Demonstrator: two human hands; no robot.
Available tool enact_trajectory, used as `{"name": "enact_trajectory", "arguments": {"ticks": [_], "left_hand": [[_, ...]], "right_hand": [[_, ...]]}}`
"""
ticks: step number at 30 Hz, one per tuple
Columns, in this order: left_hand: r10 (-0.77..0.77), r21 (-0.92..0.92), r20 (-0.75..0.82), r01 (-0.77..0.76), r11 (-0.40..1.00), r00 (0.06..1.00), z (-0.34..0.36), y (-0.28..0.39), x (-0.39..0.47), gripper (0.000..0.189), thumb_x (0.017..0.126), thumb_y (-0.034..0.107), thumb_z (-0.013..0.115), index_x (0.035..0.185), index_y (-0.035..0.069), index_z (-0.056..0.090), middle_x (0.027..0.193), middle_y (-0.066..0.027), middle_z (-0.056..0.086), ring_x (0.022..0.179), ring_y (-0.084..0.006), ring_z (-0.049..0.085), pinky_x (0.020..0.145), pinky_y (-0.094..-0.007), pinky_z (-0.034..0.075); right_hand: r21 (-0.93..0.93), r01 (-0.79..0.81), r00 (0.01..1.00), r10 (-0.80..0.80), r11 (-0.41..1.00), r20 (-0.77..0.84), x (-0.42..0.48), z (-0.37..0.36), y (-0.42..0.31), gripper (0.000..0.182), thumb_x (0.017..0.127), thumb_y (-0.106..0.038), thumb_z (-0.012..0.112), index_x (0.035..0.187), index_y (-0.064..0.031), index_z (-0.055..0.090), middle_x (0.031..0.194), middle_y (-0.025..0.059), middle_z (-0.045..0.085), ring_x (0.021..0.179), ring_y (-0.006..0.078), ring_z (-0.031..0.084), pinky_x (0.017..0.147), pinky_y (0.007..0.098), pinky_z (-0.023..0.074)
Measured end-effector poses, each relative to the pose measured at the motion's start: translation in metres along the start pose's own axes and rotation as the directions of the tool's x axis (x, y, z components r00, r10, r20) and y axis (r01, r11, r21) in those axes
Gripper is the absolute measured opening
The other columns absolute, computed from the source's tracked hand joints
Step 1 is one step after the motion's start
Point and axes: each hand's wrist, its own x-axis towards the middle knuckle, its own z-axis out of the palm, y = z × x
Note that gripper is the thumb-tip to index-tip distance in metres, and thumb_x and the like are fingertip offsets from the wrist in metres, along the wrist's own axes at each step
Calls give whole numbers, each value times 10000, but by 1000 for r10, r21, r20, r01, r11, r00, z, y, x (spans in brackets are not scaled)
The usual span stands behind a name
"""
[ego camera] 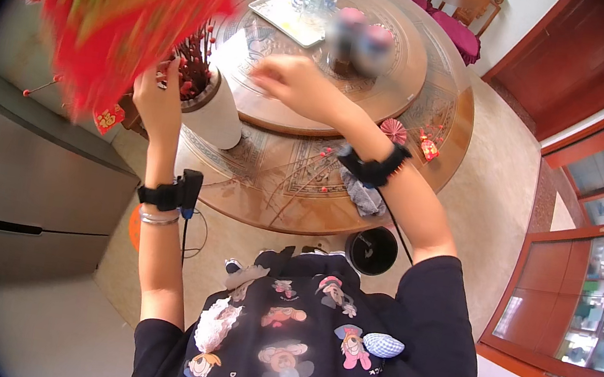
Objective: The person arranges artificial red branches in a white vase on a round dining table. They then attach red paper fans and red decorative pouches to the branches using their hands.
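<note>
My left hand [161,89] is at the rim of a tall white vase [213,118], its fingers among stems with red berries [197,61]. Whether the fingers are closed on a stem cannot be told. A large red and gold hanging ornament [130,8], blurred, covers the upper left, close to the camera, and hides part of the stems. My right hand [285,81], slightly blurred, hovers over the round wooden table to the right of the vase, fingers curled; no object shows in it. A small red tag with gold characters [109,118] hangs left of my left wrist.
On the table's glass turntable [372,100] stand a white tray [289,13] with glassware and two blurred containers. Near the table edge [296,228] lie berry stems, a red paper fan [393,131] and a grey cloth [363,196]. A black bin [371,250] stands below; chairs are behind.
</note>
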Motion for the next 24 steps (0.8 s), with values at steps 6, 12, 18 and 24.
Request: {"name": "enact_trajectory", "arguments": {"ticks": [6,12,18,24], "left_hand": [[13,-70,16,-12,997,1000,-9,0,-5,231,836,171,596,1034,54,604,898,-81,621,734,-161,570,615,-269,455],[104,75,-42,-101,992,994,-5,12,14,236,835,188,605,1034,62,611,878,-43,609,678,-118,519,614,-255,427],[133,90,9,-134,987,991,-1,32,17,185,852,147,578,995,35,608,978,-50,627,741,-112,544,691,-252,446],[175,-40,-10,-176,984,984,-2,27,16,124,850,78,557,936,13,617,1037,-67,627,901,-149,583,790,-270,448]], "right_hand": [[-76,-534,844,525,842,-110,-170,-20,162,158,784,-118,578,894,-5,584,756,153,609,753,244,613,670,349,479],[-190,-741,651,622,644,-434,-280,-1,243,215,753,-72,587,953,-16,533,964,162,505,808,273,566,730,340,467],[-72,-894,390,690,442,-610,-305,0,281,247,723,-79,578,962,-39,528,966,158,482,906,297,507,829,363,417],[-5,-922,318,749,388,-581,-315,-1,299,232,715,-124,577,931,-44,545,961,182,490,925,322,502,843,385,409]]}}
